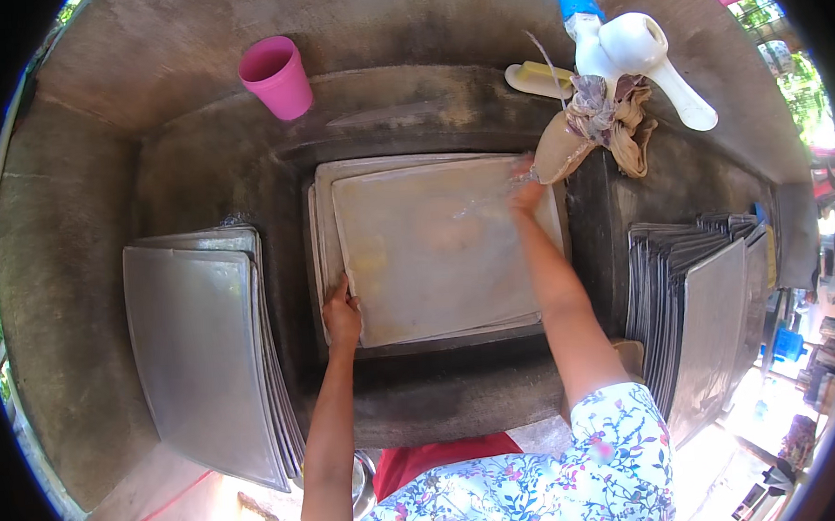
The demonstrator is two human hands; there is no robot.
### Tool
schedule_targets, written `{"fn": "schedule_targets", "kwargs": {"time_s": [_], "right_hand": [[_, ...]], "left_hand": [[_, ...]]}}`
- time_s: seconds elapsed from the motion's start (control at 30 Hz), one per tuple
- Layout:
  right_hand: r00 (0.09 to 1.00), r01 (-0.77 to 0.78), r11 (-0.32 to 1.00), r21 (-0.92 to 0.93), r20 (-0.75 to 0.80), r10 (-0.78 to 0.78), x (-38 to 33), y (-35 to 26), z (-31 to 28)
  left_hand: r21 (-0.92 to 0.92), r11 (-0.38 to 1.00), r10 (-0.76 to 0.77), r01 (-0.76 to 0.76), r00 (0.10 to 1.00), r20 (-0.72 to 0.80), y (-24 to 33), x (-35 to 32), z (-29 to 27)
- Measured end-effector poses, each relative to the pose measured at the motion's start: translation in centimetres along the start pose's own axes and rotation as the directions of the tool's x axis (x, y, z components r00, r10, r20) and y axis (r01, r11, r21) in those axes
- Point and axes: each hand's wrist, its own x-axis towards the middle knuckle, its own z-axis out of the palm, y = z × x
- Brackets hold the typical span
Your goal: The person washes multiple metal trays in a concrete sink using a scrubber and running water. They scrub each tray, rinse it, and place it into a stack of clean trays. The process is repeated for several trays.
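Observation:
A flat grey metal tray (436, 250) lies in the middle of a concrete basin, with at least one more tray (325, 199) under it. My left hand (343, 320) is closed on the left edge of the upper tray, near its lower corner. My right hand (526, 195) is at that tray's far right corner, under the cloth-wrapped spout; its fingers are blurred by motion and running water. Water comes from the brown cloth (562, 147) tied over the end of the white tap (618, 47).
Several trays (193, 349) lean in a stack at the left, and more trays (712, 294) stand at the right. A pink plastic cup (276, 80) sits on the back ledge. A scrub brush (538, 79) with pale yellow bristles lies beside the tap. Concrete walls (73, 275) surround the basin.

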Motion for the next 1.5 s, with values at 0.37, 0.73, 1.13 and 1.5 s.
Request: {"fn": "schedule_targets", "kwargs": {"time_s": [0.37, 0.73, 1.13, 1.5], "right_hand": [[0.989, 0.146, 0.878, -0.456, 0.063, -0.132, -2.7, -2.9, 5.9], [0.450, 0.726, 0.677, -0.121, 0.828, -0.334, -24.8, -11.7, 10.5], [0.639, 0.733, 0.587, -0.345, 0.646, -0.418, -15.2, -9.7, 24.1], [0.547, 0.799, 0.558, -0.224, 0.656, -0.521, -15.0, -14.1, 21.0]], "left_hand": [[0.018, 1.000, 0.012, -0.011, 1.000, -0.013, 1.0, -0.2, -0.6], [0.030, 0.999, -0.030, 0.030, 0.999, 0.025, -0.4, 0.3, 0.1], [-0.033, 0.998, 0.057, -0.059, 0.997, -0.060, -0.4, 0.1, 0.5], [0.080, 0.992, -0.104, 0.094, 0.986, 0.128, 0.0, 0.2, 0.3]]}}
